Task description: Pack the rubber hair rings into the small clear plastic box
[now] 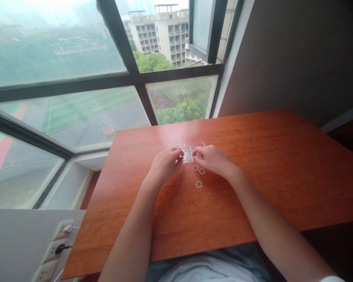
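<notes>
While the left hand (pixel 166 164) and right hand (pixel 212 159) crowd the clear case (pixel 190 160), one nudge could jostle the round pieces (pixel 188 157) inside.
Both curl narrowly at its opposite sides; whether either pinches anything, I cannot tell. Three loose rings (pixel 199 187) lie on the tabletop (pixel 282 164) just this side of the right hand, where a careless drag might scatter them.

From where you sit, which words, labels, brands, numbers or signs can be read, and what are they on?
None: no text can be read anywhere in this view.
Clear plastic case and three loose rings: any marks there are too small to read.
Wall sockets: any marking is too small and blurred to read.
Multi-storey building outside: no legible sign.
</notes>
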